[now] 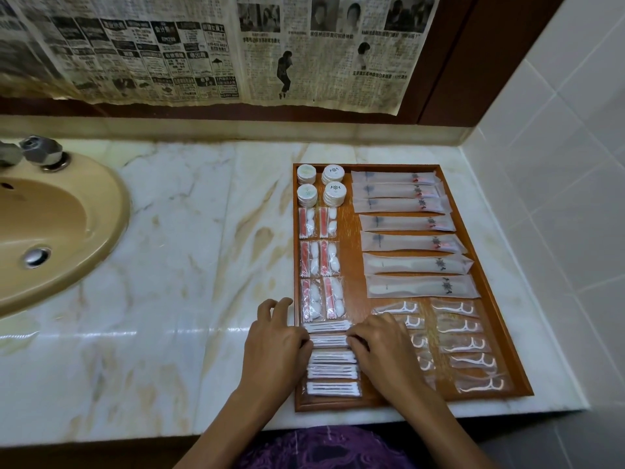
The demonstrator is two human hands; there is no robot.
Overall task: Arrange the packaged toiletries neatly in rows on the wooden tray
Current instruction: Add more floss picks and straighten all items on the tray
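The left hand (pixel 275 346) and the right hand (pixel 382 346) meet over one cotton swab packet (pixel 328 340) in the near-left corner of the wooden tray (pixel 351 252); each pinches an end of it with curled fingertips, seemingly to square it with the four other swab packets (pixel 333 370) stacked in a column there; holding both ends lets the person nudge it straight without skewing it. Just beyond lie paired cotton-pad packets (pixel 319 265), and round soap packets (pixel 321 184) fill the tray's far-left corner; long sachets (pixel 409 238) run crosswise down the right side, likely because their length suits the width left over; floss pick packets (pixel 461 343) occupy the near-right corner, partly hidden under the right hand. The tray sits on the marble counter (pixel 186 265) against its right edge, well apart from the sink (pixel 50 231) at the left; the arranging looks nearly finished.
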